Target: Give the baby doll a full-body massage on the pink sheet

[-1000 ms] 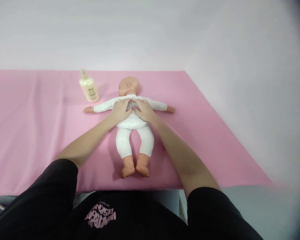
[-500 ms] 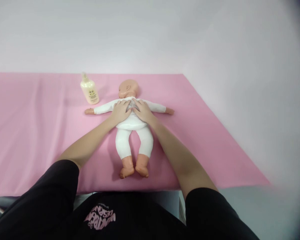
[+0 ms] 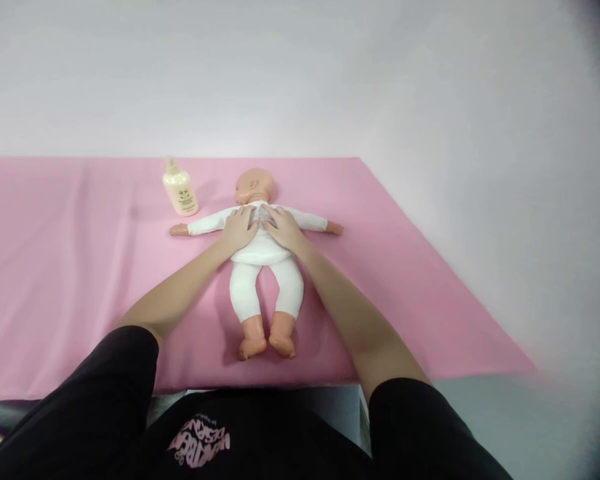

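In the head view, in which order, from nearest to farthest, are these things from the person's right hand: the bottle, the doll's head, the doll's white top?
1. White top: under the right hand, touching it.
2. Doll's head: beyond the hand, slightly to its left.
3. Bottle: on the pink cloth, well to the left of the head.

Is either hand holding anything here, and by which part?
Nothing appears gripped: the left hand and right hand lie spread on the upper torso of the doll.
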Demonstrator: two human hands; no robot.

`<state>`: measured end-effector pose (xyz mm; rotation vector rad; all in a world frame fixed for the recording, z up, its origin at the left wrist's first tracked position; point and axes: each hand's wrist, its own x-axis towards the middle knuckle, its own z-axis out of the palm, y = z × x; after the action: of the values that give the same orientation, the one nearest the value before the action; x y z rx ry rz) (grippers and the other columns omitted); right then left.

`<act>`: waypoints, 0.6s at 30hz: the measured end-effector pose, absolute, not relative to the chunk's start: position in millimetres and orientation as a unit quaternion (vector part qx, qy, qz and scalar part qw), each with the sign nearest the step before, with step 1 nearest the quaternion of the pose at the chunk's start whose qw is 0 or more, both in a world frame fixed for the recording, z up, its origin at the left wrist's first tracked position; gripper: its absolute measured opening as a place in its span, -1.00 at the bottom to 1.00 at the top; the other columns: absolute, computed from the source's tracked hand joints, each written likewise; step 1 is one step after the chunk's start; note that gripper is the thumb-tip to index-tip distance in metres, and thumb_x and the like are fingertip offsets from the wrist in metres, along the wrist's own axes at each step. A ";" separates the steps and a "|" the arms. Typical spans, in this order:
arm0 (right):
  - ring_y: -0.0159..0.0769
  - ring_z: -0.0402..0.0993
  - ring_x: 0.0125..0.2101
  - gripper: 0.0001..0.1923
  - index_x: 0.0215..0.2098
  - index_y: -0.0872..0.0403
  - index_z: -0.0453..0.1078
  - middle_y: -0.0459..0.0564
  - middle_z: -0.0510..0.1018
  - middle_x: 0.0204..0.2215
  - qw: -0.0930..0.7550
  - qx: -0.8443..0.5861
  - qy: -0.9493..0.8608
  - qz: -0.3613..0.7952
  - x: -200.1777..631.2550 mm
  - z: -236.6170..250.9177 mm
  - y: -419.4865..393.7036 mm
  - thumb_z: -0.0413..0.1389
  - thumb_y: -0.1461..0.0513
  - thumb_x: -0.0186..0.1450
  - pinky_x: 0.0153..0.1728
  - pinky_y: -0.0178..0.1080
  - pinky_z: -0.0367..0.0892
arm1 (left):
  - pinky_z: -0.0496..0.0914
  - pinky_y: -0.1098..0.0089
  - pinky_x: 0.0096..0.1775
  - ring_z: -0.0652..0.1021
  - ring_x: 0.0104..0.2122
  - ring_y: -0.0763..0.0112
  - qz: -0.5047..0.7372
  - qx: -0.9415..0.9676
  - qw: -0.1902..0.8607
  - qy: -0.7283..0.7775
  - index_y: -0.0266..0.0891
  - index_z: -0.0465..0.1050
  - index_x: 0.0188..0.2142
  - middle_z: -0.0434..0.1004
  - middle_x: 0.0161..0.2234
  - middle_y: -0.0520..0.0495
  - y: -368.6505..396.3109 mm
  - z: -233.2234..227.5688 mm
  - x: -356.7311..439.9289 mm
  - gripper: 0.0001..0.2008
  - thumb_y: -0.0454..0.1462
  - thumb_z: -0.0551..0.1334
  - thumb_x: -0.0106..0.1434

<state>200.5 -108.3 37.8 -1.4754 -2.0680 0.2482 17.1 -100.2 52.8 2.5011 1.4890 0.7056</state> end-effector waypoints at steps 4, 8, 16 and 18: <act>0.00 0.45 0.02 -0.42 0.42 0.01 0.24 0.17 0.50 -0.01 0.289 -0.570 -0.765 0.082 203.6 35.3 -105.7 -0.05 0.11 0.46 0.23 0.02 0.28 | 0.30 0.04 0.24 0.46 0.18 0.00 0.256 0.824 0.069 0.500 -0.31 0.31 0.24 0.47 0.21 -0.29 -94.3 49.4 11.3 -0.55 -0.24 0.04 0.41; 0.03 0.46 0.09 -0.40 0.42 0.10 0.24 0.25 0.51 0.03 0.276 -0.612 -0.736 0.087 211.6 33.5 -103.5 -0.07 0.12 0.47 0.23 -0.02 0.29 | 0.38 0.04 0.15 0.53 0.10 -0.04 0.229 0.793 0.061 0.561 -0.33 0.28 0.25 0.51 0.15 -0.36 -91.9 52.4 -0.1 -0.55 -0.21 0.00 0.45; 0.05 0.50 0.13 -0.46 0.34 0.17 0.31 0.29 0.54 0.14 0.235 -0.677 -0.693 0.079 218.4 43.7 -111.9 -0.15 0.14 0.50 0.15 -0.04 0.34 | 0.41 0.11 0.02 0.62 -0.02 -0.02 0.116 0.771 0.050 0.624 -0.42 0.47 -0.02 0.62 -0.09 -0.42 -91.3 58.6 -13.8 -0.58 -0.25 -0.12 0.51; 0.03 0.54 0.09 -0.50 0.27 0.19 0.36 0.29 0.58 0.09 0.224 -0.695 -0.679 0.072 217.6 46.5 -114.5 -0.17 0.17 0.51 0.11 -0.06 0.36 | 0.41 0.10 0.05 0.61 0.00 -0.02 0.121 0.771 0.052 0.624 -0.42 0.51 -0.12 0.62 -0.13 -0.42 -93.8 57.3 -13.3 -0.58 -0.25 -0.10 0.51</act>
<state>217.6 -114.5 46.5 -1.9185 -1.8749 0.1990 -13.3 -93.8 57.3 2.3443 1.8975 0.3673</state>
